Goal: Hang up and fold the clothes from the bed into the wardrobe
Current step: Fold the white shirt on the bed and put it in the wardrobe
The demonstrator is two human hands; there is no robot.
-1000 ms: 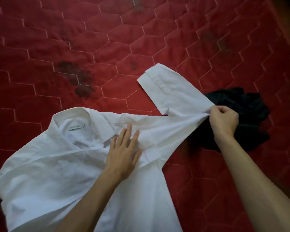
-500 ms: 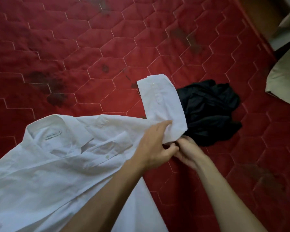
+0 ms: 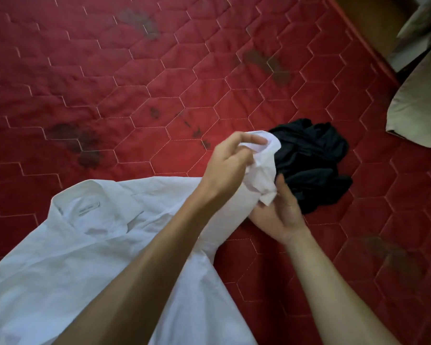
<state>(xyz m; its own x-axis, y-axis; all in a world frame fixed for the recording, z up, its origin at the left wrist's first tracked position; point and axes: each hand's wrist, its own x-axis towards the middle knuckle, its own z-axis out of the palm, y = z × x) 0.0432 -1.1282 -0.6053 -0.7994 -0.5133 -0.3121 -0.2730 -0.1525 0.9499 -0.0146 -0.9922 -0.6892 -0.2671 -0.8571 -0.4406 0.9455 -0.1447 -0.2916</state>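
A white collared shirt [image 3: 72,245] lies spread on the red quilted bed [image 3: 159,70], collar at the left. My left hand [image 3: 230,163] pinches the bunched end of its right sleeve [image 3: 261,170], lifted off the bed. My right hand [image 3: 280,212] is just below the sleeve, palm up, with its thumb against the crumpled cloth; its fingers are hidden under the sleeve. A crumpled black garment [image 3: 311,165] lies on the bed right behind the sleeve.
Dark stains mark the bed cover in several places. The bed's right edge [image 3: 363,43] runs diagonally at the top right, with brown floor beyond. Beige fabric [image 3: 423,105] hangs over the right edge of the view.
The flat sleeve has been gathered up into a bunch. My left hand left the shirt's chest, moved right and took the sleeve end. My right hand dropped beneath the sleeve.
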